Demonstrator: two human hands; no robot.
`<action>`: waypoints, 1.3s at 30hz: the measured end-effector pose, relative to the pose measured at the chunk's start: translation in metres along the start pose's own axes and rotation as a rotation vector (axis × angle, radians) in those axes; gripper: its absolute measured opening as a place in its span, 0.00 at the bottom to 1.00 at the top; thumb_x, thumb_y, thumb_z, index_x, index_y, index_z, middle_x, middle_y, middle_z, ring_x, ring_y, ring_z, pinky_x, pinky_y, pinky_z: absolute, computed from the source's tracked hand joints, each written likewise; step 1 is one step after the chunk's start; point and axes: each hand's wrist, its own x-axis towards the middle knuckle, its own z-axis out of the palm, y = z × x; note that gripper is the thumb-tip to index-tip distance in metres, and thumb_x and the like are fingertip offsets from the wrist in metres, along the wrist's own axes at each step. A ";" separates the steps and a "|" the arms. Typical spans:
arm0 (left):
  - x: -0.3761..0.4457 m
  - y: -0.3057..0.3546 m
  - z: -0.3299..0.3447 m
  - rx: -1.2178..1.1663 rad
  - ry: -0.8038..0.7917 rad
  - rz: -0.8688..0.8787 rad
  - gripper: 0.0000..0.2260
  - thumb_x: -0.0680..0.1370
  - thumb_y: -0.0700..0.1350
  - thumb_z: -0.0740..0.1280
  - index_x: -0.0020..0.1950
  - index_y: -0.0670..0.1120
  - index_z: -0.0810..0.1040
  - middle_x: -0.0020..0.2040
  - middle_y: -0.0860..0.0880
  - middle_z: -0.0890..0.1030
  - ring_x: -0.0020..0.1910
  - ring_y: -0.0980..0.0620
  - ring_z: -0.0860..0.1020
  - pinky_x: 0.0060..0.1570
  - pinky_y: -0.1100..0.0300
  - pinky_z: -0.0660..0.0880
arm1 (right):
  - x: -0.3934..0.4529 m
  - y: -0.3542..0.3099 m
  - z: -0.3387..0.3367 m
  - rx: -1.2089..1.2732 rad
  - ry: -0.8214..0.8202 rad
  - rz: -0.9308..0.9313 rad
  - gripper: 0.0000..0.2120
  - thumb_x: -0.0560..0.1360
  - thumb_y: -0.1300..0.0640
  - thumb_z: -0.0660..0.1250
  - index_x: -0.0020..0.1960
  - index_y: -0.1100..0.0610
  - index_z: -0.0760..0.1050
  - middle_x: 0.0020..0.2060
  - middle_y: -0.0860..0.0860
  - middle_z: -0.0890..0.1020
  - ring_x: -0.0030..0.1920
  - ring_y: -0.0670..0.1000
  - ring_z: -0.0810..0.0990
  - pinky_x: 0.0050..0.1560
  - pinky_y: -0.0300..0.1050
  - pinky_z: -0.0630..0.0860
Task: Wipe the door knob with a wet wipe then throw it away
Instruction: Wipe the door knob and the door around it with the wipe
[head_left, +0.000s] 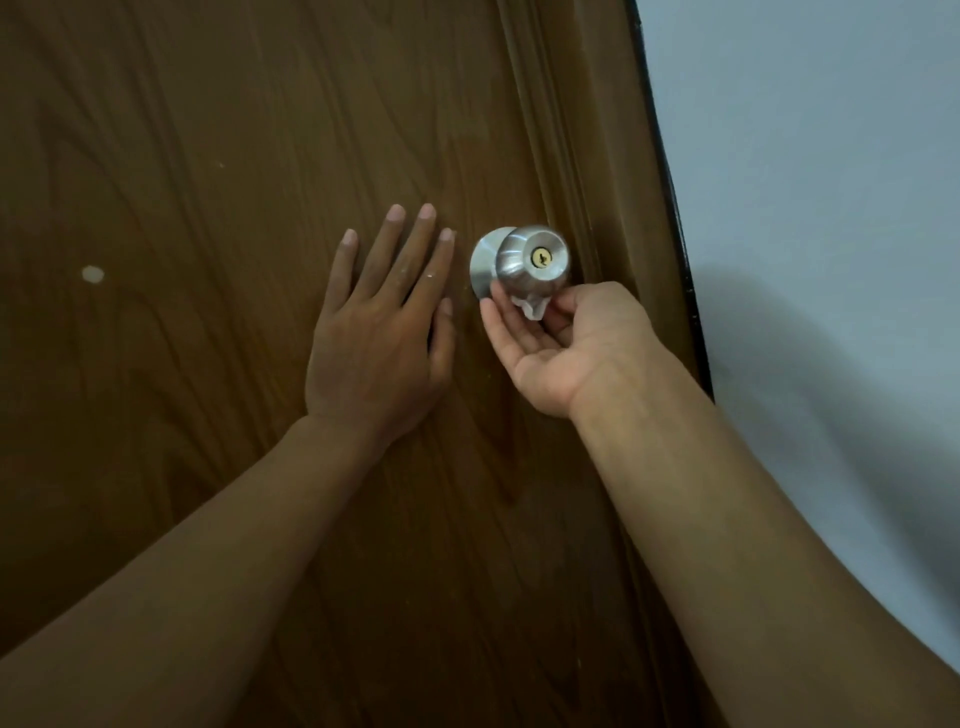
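a brown wooden door (234, 156) with a wavy grain fills most of the view, and a round brushed-metal door knob (530, 257) sits near its right edge, with a brass keyhole in the middle of its face and a flat round plate behind it against the wood. the left hand (382, 332) lies flat on the door just to the left of the knob, palm down, fingers straight and slightly spread, holding nothing; its index finger comes close to the plate without clearly touching it. the right hand (561, 345) comes up from below and to the right, palm turned upward, and it pinches a small crumpled wet wipe (532, 306) between the thumb and the fingers. the wipe is pressed against the underside of the knob, and the fingertips of this hand reach the lower edge of the plate. only a small white fold of the wipe shows; the rest is hidden by the fingers. both forearms are bare. a small pale spot (92, 274) marks the door well to the left of the hands. right of the door runs its moulded frame, then a dark edge (675, 208), and beyond it a plain pale wall (831, 182) where a soft shadow falls.
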 end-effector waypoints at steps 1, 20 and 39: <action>0.000 0.000 0.000 0.002 0.001 -0.001 0.25 0.85 0.49 0.54 0.81 0.43 0.63 0.82 0.43 0.61 0.82 0.44 0.56 0.80 0.41 0.53 | 0.000 0.003 0.002 0.022 -0.029 0.024 0.12 0.83 0.59 0.58 0.56 0.67 0.76 0.45 0.65 0.84 0.43 0.59 0.86 0.47 0.56 0.84; 0.000 -0.001 0.001 -0.010 0.006 -0.003 0.25 0.85 0.49 0.54 0.81 0.43 0.63 0.82 0.43 0.61 0.82 0.45 0.56 0.80 0.42 0.52 | 0.007 0.005 0.009 -0.066 0.112 -0.140 0.11 0.80 0.59 0.61 0.60 0.59 0.75 0.50 0.57 0.81 0.50 0.54 0.82 0.56 0.49 0.81; -0.001 0.000 0.000 -0.007 0.017 -0.004 0.24 0.85 0.49 0.54 0.81 0.43 0.64 0.81 0.43 0.61 0.82 0.45 0.57 0.80 0.42 0.52 | 0.001 -0.002 0.011 -0.419 0.194 -0.343 0.07 0.75 0.55 0.71 0.52 0.54 0.76 0.45 0.53 0.82 0.42 0.50 0.81 0.46 0.44 0.83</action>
